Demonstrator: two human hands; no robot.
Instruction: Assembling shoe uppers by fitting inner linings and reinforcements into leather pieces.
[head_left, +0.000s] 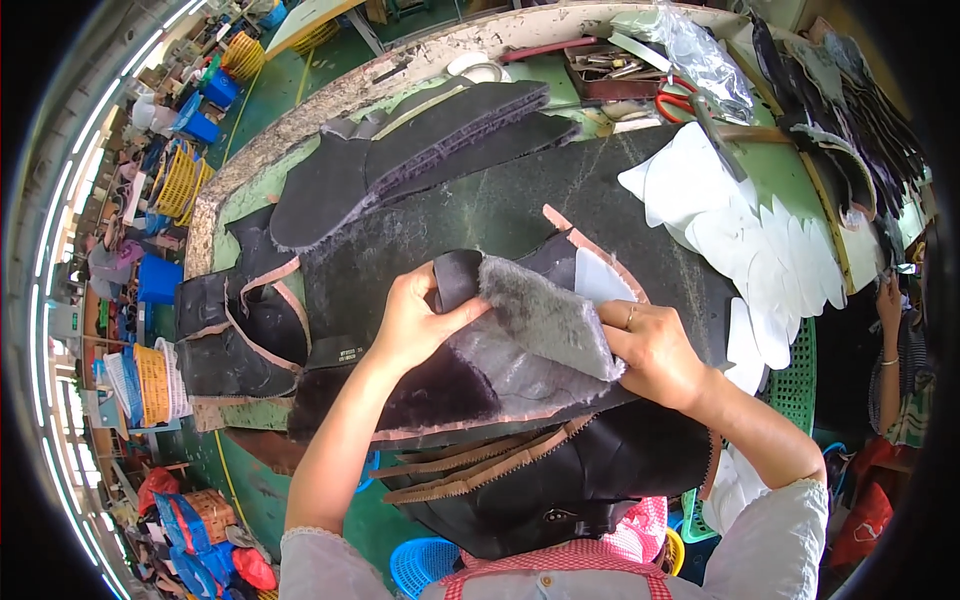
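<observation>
A boot upper of black leather with a grey fur lining (545, 315) lies on the black work mat (400, 250), partly turned back so its fur shows. My left hand (415, 320) grips its folded edge, thumb on the fur side. At the opposite edge, my right hand (655, 350) pinches the lining, its fingers curled. A white stiffener piece (600, 280) shows just above my right hand, beside a brown-pink edge strip (608, 255). Below, several black leather pieces with brown zigzag-cut edges (530, 470) rest over my lap.
Black fur-edged pieces (400, 165) are stacked at the back; another black upper (225, 350) lies left. White cut pieces (760, 240) fan out on the right. Beyond them are a hammer (715, 135), red-handled scissors (677, 100) and a tool box (615, 80). Another person's arm (888, 340) shows far right.
</observation>
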